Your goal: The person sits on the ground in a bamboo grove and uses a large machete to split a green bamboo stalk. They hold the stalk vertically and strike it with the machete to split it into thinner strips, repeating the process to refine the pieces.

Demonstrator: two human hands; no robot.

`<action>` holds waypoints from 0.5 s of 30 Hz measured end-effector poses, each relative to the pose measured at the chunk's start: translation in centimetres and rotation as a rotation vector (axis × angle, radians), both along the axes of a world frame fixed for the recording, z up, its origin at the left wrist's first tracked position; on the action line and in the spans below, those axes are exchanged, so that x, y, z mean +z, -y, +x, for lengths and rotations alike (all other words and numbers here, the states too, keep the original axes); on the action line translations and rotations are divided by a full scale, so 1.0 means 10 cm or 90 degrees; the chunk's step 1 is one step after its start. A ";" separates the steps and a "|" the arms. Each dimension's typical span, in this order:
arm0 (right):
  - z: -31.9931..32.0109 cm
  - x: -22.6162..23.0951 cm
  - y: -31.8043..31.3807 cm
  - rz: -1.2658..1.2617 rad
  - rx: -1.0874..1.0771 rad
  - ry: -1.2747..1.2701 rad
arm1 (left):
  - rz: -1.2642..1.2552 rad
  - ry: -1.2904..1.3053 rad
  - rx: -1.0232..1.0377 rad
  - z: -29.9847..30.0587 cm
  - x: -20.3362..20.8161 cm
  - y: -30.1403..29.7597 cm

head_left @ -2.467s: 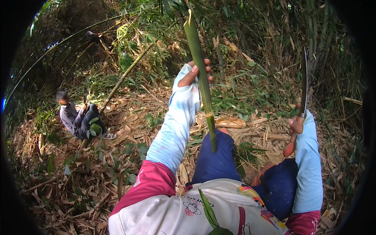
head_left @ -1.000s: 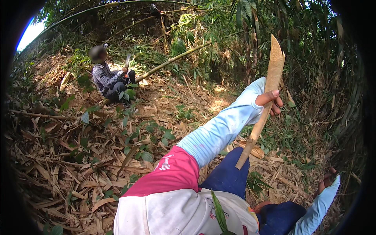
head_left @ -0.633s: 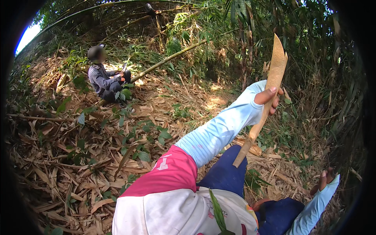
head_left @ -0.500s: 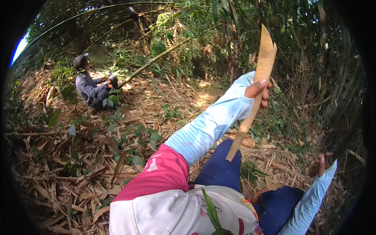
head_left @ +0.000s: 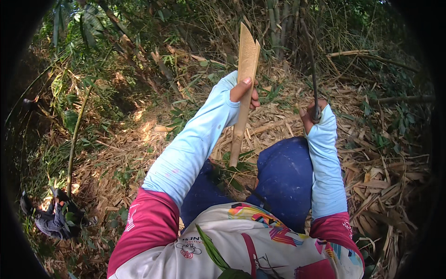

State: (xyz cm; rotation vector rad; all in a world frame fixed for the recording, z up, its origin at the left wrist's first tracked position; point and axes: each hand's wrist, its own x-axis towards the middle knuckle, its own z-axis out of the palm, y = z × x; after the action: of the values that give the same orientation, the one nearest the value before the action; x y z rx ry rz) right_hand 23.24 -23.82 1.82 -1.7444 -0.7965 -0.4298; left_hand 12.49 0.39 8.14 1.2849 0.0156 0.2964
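Observation:
My left hand (head_left: 245, 93) is closed round a split piece of bamboo (head_left: 248, 56), pale on its inner face. The piece stands nearly upright, its jagged, pointed end up and its narrower lower end near my knees. My thumb lies across its front. Off to the right, my right hand (head_left: 309, 120) grips the handle of a long, dark machete (head_left: 312, 65). Its blade points upward and shows almost edge-on, apart from the bamboo. Both forearms are in light blue sleeves.
Dry bamboo leaves (head_left: 371, 186) cover the ground around my bent legs (head_left: 285, 172). Another person (head_left: 55, 221) sits at the lower left by a slanting bamboo pole (head_left: 75, 130). Standing bamboo stems (head_left: 283, 28) rise at the back, and a fallen stem (head_left: 404, 99) lies at the right.
My view has swung to the right, so the other person now appears lower left. My right hand has come up beside the bamboo, and the machete in it now shows clearly.

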 end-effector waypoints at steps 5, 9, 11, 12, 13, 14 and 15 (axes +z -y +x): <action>0.11 -0.40 0.27 -0.093 -0.083 0.002 | 0.036 -0.169 -0.040 0.38 -0.72 0.35; 0.31 -0.66 0.33 -0.240 -0.003 -0.127 | 0.087 -0.251 -0.116 0.58 -1.21 0.45; 0.54 -0.77 0.26 -0.479 0.075 -0.203 | 0.109 -0.255 -0.201 0.74 -1.39 0.45; 0.71 -0.83 0.22 -0.684 0.153 -0.280 | 0.102 -0.288 -0.176 0.76 -1.46 0.52; 0.63 -0.72 0.14 -0.718 0.130 -0.218 | 0.093 -0.320 -0.143 0.74 -1.40 0.60; 0.61 -0.77 0.13 -0.702 0.119 -0.181 | 0.035 -0.282 -0.130 0.70 -1.52 0.62; 0.59 -0.82 0.12 -0.685 0.107 -0.144 | -0.023 -0.353 -0.138 0.72 -1.60 0.61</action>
State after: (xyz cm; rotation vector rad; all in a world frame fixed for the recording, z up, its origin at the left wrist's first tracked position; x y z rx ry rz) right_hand 29.17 -25.03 -6.38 -2.6021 -1.0922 0.4067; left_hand 19.73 -5.71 -7.89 1.2861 0.3489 -0.2508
